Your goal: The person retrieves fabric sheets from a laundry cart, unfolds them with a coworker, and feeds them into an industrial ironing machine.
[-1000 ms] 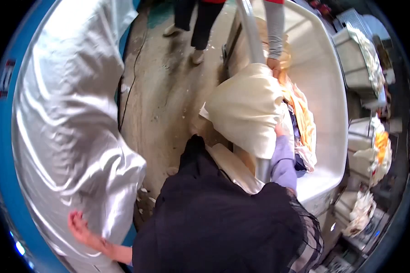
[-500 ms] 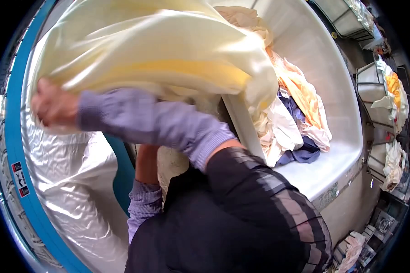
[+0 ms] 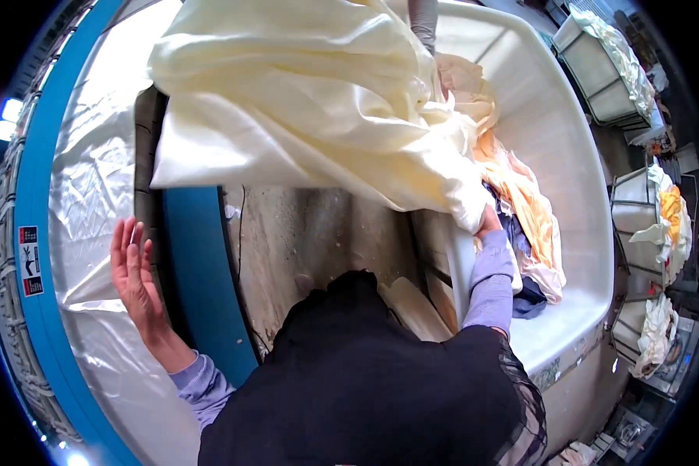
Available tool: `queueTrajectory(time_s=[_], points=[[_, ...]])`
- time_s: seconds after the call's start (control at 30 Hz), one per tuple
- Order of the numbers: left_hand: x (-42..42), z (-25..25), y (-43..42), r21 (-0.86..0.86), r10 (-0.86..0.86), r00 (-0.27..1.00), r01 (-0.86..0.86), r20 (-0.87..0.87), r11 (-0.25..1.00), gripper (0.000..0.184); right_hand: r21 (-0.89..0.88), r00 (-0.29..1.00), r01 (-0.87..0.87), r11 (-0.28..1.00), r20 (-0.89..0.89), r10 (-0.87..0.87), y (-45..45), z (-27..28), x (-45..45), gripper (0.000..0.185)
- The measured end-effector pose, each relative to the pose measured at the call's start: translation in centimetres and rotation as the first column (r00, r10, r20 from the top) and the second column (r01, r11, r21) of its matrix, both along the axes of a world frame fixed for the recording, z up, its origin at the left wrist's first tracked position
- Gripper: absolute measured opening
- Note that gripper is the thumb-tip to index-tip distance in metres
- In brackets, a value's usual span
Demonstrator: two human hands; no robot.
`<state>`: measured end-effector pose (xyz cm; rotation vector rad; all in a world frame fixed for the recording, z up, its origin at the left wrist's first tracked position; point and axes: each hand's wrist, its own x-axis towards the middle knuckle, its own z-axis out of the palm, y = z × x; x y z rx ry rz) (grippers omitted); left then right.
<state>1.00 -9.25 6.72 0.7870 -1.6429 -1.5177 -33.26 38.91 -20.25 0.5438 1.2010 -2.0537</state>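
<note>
The right hand (image 3: 489,224) is closed on a bunched corner of the cream cloth (image 3: 303,116), down by the near-side rim of the white bin (image 3: 582,194). A half second ago that arm was flung across to the machine side; now it is back at the bin, so the cloth is gripped from this side while its free edge billows out to the left. The left hand (image 3: 138,283) is empty, fingers loosely spread over the silvery sheet (image 3: 93,179) (whether it touches, I can't tell from here). The cloth runs up and left from the right hand, and lies beyond the left hand, apart from it. Past it, a co-worker's grey sleeve (image 3: 422,23) reaches in at the top. Orange cloth (image 3: 532,206) and dark blue cloth (image 3: 530,299) lie in the bin.
</note>
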Motion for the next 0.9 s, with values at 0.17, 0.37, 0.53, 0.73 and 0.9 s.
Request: queueTrajectory(time_s=[0.17,0.37,0.53,0.73,0.9], points=[[0.9,-1.8,1.8,0.195,-0.411,0.887,0.374,0.209,0.907,0.031,0.3,0.919,-0.034,0.953,-0.366,0.148,-4.1,4.4,0.4,0.031],[-1.1,-7.2,8.1,0.632,-0.63,0.767,0.55,-0.124,0.546,0.055,0.079,0.448,-0.383,0.921,-0.856,0.26,-23.0,22.3,6.6,0.021],[2.3,-16.9,4.0,0.327,-0.475,0.422,0.905,-0.772,0.272,0.062,-0.23,0.315,-0.75,0.621,-0.949,0.028,-39.5,28.8,23.6,0.018],[9.1,-5.7,2.8,0.571,0.081,0.841,0.289,-0.535,0.769,0.039,-0.065,-0.174,-0.594,0.802,-0.963,-0.206,-28.6,29.0,14.7,0.055],[12.8,-9.3,4.2,0.749,0.397,0.879,-0.072,-0.264,0.658,0.039,0.891,0.344,0.407,0.204,-0.356,0.869,-11.6,11.4,-2.4,0.072]])
